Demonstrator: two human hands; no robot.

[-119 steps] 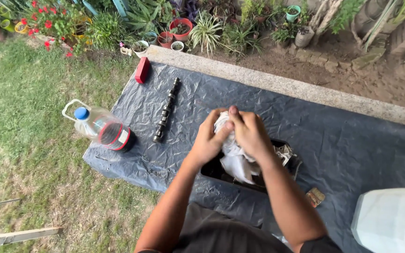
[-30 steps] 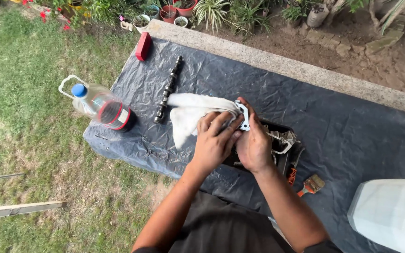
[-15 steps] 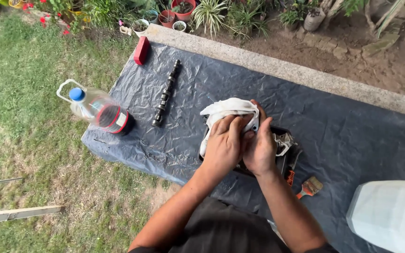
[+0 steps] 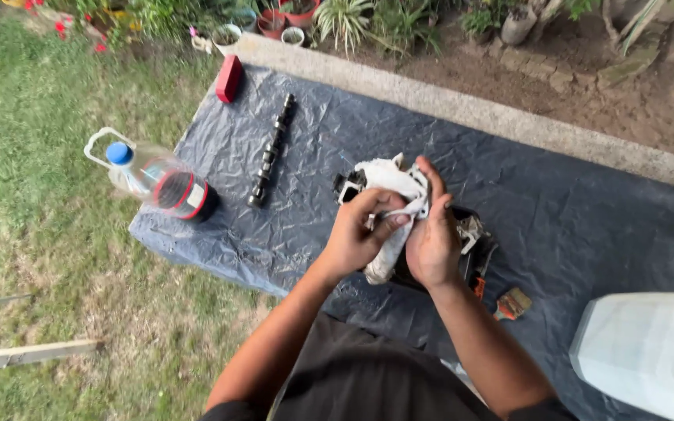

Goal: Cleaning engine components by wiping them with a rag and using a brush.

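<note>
Both of my hands are raised over a dark plastic sheet (image 4: 571,218) spread on the ground. My left hand (image 4: 356,234) pinches a white rag (image 4: 395,195) that is bunched around a small dark metal part (image 4: 349,183). My right hand (image 4: 434,234) grips the rag and the part from the right side. Most of the part is hidden in the cloth. Below my hands sits a black tray (image 4: 473,249) with small metal pieces in it.
A long dark camshaft (image 4: 271,150) lies on the sheet to the left, a red block (image 4: 228,78) beyond it. A plastic bottle with a blue cap (image 4: 157,181) lies at the sheet's left edge. A white container (image 4: 649,351) stands at lower right. A concrete curb and potted plants line the far side.
The rag hung open from my hands a second ago; now it is bunched tight around the part. My hands have stayed over the tray.
</note>
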